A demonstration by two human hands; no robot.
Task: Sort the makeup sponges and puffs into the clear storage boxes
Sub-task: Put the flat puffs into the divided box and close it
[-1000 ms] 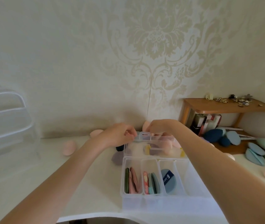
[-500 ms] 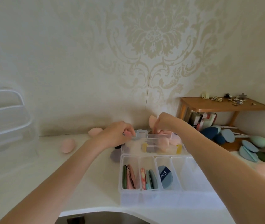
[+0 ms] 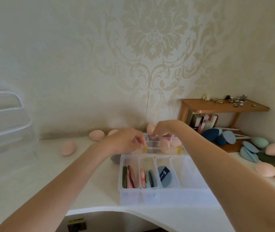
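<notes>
Landmark: the divided clear box (image 3: pixel 158 191) is standing at the near edge of the white table (image 3: pixel 32 173); all places below are given from it.
Rear clear box (image 3: pixel 164 144): it is sitting just behind the divided box, touching or almost touching it, with yellow clasps on its front and pink sponges inside.
Right hand (image 3: pixel 162 128): it is reaching over the far side of the rear box with fingers curled down; a second ago it was lower and nearer to the box handle. What it is pinching, I cannot tell.
Left hand (image 3: pixel 126 142): it is now pinching at the left yellow clasp (image 3: pixel 144 149), whereas before it was gripping the left top corner.
Meaning: I judge that the person is closing or latching the rear box, so this box is probably finished.
Sorted puffs (image 3: pixel 139 177): they are standing on edge in the left compartments of the divided box; the right compartments look unfilled.
Loose sponges (image 3: pixel 265 169): many are lying to the right of the divided box, and pink ones (image 3: pixel 68 147) to its left and behind, so much sorting is remaining.
</notes>
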